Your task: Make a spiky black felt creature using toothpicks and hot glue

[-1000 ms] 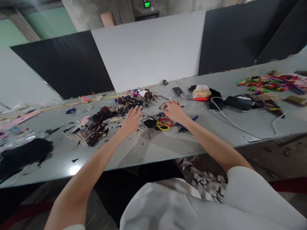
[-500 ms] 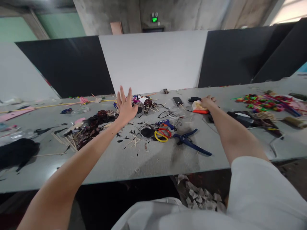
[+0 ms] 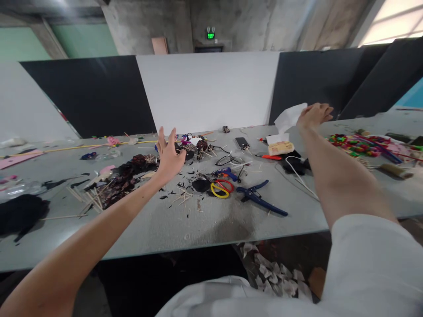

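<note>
My right hand point(image 3: 314, 116), raised at the right, pinches a white tissue point(image 3: 291, 118) by one corner. Below the tissue lies a yellowish tissue pack point(image 3: 280, 148) with white paper standing out of its top. My left hand point(image 3: 170, 154) hovers over the table with its fingers spread and nothing in it. Near that hand are a dark clump with small sticks point(image 3: 202, 145) and a heap of dark crinkled scraps point(image 3: 122, 185). Scissors with red and yellow handles point(image 3: 222, 188) and a blue cutter tool point(image 3: 261, 198) lie in the middle.
A phone point(image 3: 242, 143) rests near the back panel point(image 3: 211, 92). A red-orange tool point(image 3: 271, 157) and a white cable point(image 3: 300, 178) lie by the tissue pack. Colourful fuzzy pieces point(image 3: 353, 145) are at the right, black cloth point(image 3: 23, 213) at the left. Crumpled papers point(image 3: 280, 281) fill the space under the table.
My right hand has risen from the tissue pack, moving right and drawing a white tissue upward. My left hand stays spread at nearly the same place.
</note>
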Demonstrator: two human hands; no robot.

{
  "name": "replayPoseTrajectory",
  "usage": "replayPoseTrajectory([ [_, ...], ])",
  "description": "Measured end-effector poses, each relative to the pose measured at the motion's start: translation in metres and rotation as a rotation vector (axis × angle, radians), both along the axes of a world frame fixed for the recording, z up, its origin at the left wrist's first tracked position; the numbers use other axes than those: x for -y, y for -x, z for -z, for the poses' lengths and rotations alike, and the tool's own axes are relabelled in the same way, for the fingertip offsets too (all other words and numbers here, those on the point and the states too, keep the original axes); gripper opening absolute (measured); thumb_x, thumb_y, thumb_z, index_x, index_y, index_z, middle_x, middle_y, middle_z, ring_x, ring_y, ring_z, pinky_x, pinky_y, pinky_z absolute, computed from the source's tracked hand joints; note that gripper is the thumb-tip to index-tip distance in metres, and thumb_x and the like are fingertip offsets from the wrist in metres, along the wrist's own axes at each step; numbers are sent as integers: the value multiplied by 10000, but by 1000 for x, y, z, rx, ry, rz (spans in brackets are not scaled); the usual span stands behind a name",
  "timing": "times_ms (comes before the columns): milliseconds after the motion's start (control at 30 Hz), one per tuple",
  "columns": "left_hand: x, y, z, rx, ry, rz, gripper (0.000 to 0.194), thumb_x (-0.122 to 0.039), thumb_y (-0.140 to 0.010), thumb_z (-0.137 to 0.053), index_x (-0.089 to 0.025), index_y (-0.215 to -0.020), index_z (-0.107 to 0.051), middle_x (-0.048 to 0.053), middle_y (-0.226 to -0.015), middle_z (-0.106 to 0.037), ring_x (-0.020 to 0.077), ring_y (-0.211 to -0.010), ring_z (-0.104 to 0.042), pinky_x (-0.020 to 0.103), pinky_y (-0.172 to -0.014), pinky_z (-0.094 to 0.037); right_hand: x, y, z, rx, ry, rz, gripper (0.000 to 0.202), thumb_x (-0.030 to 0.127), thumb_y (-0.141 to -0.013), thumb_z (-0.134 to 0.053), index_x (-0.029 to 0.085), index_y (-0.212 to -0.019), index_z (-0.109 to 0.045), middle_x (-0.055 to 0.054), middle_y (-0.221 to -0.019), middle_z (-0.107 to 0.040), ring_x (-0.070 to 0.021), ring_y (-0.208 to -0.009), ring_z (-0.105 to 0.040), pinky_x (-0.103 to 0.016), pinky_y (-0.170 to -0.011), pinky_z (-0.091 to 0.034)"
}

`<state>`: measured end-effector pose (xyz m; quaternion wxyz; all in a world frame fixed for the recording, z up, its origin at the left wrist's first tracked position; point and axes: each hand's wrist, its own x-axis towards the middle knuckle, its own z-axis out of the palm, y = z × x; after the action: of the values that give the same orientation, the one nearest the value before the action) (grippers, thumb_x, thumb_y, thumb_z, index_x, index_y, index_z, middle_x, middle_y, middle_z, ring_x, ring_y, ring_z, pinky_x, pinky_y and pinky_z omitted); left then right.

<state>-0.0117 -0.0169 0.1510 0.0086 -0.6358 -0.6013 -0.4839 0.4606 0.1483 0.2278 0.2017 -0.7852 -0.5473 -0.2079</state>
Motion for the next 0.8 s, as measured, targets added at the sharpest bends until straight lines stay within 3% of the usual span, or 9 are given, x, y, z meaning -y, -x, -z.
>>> replayPoseTrajectory([
  [100, 6, -3, -3, 104, 117, 99, 501, -137, -888, -559, -214, -1382, -575, 119, -1485, -543, 313, -1382, -532, 502, -1199, -417, 10, 22, -16, -125, -71, -239, 457, 207, -1081, -268, -97, -1296, -533, -324, -1209, -572, -250, -1212, -472, -472, -913, -302],
  [167, 19, -9, -4, 124, 159, 220, 405, -136, -895, -512, -197, -1274, -641, 98, -1275, -685, 272, -1210, -649, 467, -1093, -514, 25, 48, -15, -173, -78, -444, 420, 218, -1080, -316, -52, -1315, -536, -244, -1145, -645, -165, -1033, -565, -373, -867, -361],
  [300, 76, -31, -1, 6, 114, 443, 405, -292, -955, -577, -252, -1357, -593, 86, -1422, -615, 274, -1314, -582, 449, -1118, -486, 103, 111, 24, -252, 3, -907, 292, 274, -1056, -491, 107, -1231, -654, -107, -984, -716, -144, -789, -597, -295, -715, -420],
  [400, 134, -54, 8, -19, 206, 607, 664, -410, -904, -710, -297, -1508, -458, 99, -1584, -472, 317, -1461, -441, 489, -1224, -368, 192, 148, 67, -264, 245, -1211, 149, 363, -968, -669, 278, -1047, -762, 16, -812, -734, -128, -604, -575, -273, -588, -419],
  [500, 184, -74, 27, 104, 419, 826, 800, -440, -788, -840, -319, -1489, -473, 110, -1458, -591, 320, -1313, -583, 462, -1108, -486, 271, 167, 98, -507, 501, -1618, 184, 375, -1017, -595, 312, -1048, -766, 6, -860, -747, -147, -685, -630, -284, -620, -438],
  [567, 207, -82, 42, 253, 609, 833, 768, -443, -786, -841, -311, -1458, -492, 98, -1261, -699, 265, -1054, -697, 373, -865, -582, 304, 171, 110, -650, 500, -1656, 173, 381, -1011, -603, 344, -1025, -771, 17, -753, -704, -141, -604, -575, -291, -572, -405],
  [633, 221, -83, 56, 324, 708, 747, 520, -461, -848, -777, -261, -1303, -625, 54, -993, -749, 215, -810, -686, 309, -683, -547, 321, 173, 120, -811, 466, -1590, 137, 407, -982, -640, 382, -1000, -773, 13, -719, -679, -157, -573, -547, -306, -536, -396],
  [733, 232, -77, 68, 422, 733, 664, 304, -489, -899, -709, -202, -990, -755, 25, -805, -728, 208, -736, -659, 289, -658, -519, 331, 177, 138, -1254, 263, -1331, 284, 523, -935, -672, 465, -1213, -686, -19, -891, -712, -213, -709, -624, -334, -560, -463],
  [800, 238, -71, 70, 579, 693, 613, 337, -506, -910, -695, -195, -1015, -772, 43, -888, -756, 235, -837, -682, 305, -738, -546, 337, 182, 154, -1477, 374, -1334, 516, 624, -865, -714, 464, -1344, -607, -39, -983, -719, -240, -782, -657, -358, -609, -516],
])
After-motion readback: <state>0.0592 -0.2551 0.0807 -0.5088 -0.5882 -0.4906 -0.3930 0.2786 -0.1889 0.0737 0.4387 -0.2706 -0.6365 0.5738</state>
